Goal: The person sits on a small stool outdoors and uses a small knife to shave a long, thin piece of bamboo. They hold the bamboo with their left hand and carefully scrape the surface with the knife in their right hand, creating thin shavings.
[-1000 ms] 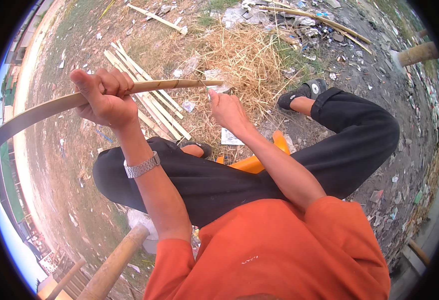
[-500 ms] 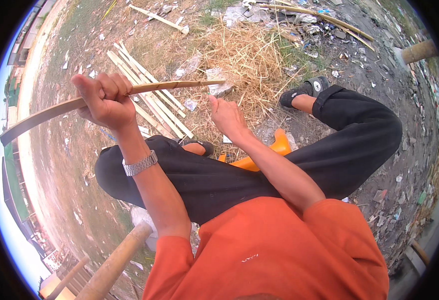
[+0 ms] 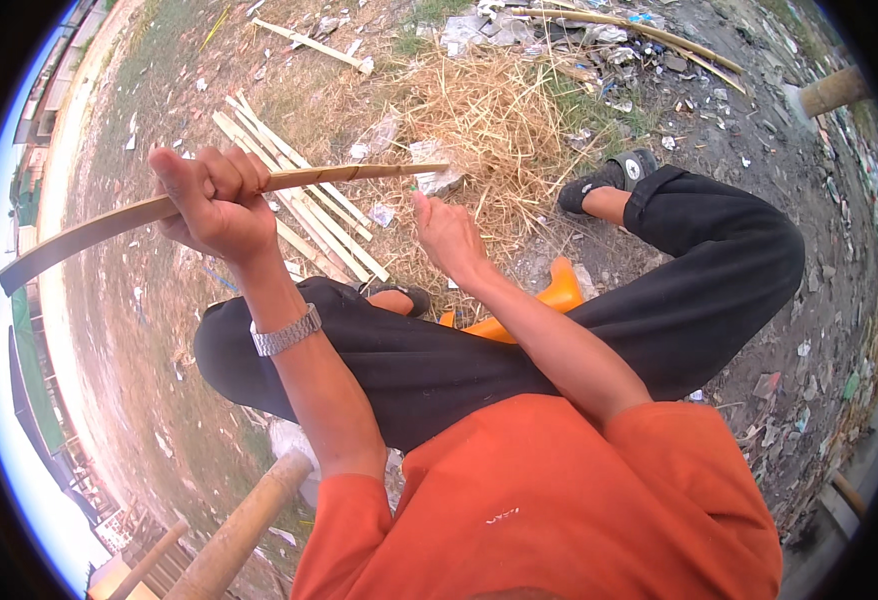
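My left hand [image 3: 221,205] is closed round a long, flat bamboo strip [image 3: 344,172], raised over the ground on my left. The strip's wide end curves down toward the left edge. Its thinner end reaches right, with several dark marks across it. Just below that thin end, my right hand [image 3: 451,238] is closed with the thumb up. A tiny green bit shows by the thumb, but whatever the fingers hold is hidden. From this angle I cannot tell whether the right hand touches the strip.
Several pale bamboo strips [image 3: 309,212] lie on the ground beyond my left knee. A heap of straw shavings [image 3: 494,115] is ahead. Between my legs is an orange plastic object [image 3: 561,288]. Thick bamboo poles stand at lower left [image 3: 244,520] and upper right [image 3: 835,91]. Litter is scattered around.
The whole view has shifted slightly. My right hand sits a touch further left below the strip; the left hand's grip looks the same.
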The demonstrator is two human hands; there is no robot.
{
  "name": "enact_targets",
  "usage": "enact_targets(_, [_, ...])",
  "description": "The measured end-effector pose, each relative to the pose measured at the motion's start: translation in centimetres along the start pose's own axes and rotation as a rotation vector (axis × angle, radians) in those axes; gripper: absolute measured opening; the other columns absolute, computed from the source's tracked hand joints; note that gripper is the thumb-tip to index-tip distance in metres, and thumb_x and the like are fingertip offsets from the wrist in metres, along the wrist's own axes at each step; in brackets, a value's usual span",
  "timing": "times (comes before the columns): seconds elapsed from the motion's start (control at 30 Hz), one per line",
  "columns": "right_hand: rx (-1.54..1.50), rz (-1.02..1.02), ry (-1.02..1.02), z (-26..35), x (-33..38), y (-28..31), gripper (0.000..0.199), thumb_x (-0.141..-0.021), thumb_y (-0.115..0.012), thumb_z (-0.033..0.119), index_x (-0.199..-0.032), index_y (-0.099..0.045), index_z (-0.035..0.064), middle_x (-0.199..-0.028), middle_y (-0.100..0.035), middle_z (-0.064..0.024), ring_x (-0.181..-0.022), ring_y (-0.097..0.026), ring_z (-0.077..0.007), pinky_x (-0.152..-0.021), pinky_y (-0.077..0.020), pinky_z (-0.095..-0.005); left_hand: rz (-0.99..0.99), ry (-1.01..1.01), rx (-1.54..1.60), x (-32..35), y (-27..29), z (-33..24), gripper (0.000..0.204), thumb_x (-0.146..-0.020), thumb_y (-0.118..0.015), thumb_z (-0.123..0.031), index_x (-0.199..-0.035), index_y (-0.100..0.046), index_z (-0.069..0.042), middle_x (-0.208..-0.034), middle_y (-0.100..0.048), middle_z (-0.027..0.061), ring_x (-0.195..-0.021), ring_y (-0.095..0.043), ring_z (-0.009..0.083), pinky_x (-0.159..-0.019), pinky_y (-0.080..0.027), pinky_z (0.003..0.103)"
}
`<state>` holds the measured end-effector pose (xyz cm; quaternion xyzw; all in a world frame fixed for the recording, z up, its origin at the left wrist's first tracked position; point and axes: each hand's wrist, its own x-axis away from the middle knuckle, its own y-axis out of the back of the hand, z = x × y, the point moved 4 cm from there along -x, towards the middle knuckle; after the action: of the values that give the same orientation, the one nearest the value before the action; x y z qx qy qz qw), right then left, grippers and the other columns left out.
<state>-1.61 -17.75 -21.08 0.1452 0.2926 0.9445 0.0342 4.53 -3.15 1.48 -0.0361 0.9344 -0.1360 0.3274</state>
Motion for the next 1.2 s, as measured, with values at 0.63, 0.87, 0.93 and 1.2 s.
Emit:
enact_targets(0.63, [0.086, 0.076, -0.259, -8.2, -4.4, -3.2, 0.058, -0.098, -0.029, 0.042, -0.093, -0.065, -0.003, -0.093, -0.062, -0.031, -0.09, -0.061, -0.0437, -0.081, -0.0478, -0.0497, -0.063, 0.007, 0.0, -0.3, 0.5, 0.6, 0.047, -0.097, -0.047, -0.036, -0.061, -0.023, -0.017, -0.043, -0.02, -0.0061, -0.035, -0.02, 0.0049, -0.031, -0.019, 0.024])
enact_targets(0.87, [0.108, 0.045, -0.462, -14.1, -3.3, -1.4, 0.061, -0.095, -0.033, 0.047, -0.091, -0.065, -0.004, -0.094, -0.063, -0.0307, -0.094, -0.06, -0.0422, -0.085, -0.0454, -0.048, -0.241, 0.021, -0.105, -0.5, 1.7, 0.2, 0.052, -0.094, -0.053, -0.04, -0.058, -0.023, -0.018, -0.046, -0.018, -0.0058, -0.038, -0.017, 0.0068, -0.036, -0.018, 0.025])
enact_targets(0.93, [0.015, 0.053, -0.416, -12.0, -3.5, 0.1, 0.062, -0.094, -0.033, 0.05, -0.087, -0.065, -0.0034, -0.091, -0.063, -0.0293, -0.091, -0.061, -0.0414, -0.082, -0.0449, -0.0476, -0.372, 0.003, -0.159, -0.6, 2.1, 0.1, 0.052, -0.092, -0.057, -0.038, -0.057, -0.024, -0.019, -0.044, -0.021, -0.0061, -0.036, -0.021, 0.0062, -0.036, -0.02, 0.024])
enact_targets(1.2, [-0.203, 0.242, -0.078, 3.7, -1.8, 2.4, 0.075, -0.097, -0.022, 0.053, -0.07, -0.06, -0.0058, -0.078, -0.061, -0.0311, -0.08, -0.061, -0.0436, -0.075, -0.0443, -0.051, -0.516, -0.029, -0.25, -0.3, 1.3, -0.4, 0.05, -0.092, -0.059, -0.034, -0.056, -0.028, -0.018, -0.043, -0.026, -0.0046, -0.035, -0.028, 0.0068, -0.034, -0.027, 0.024])
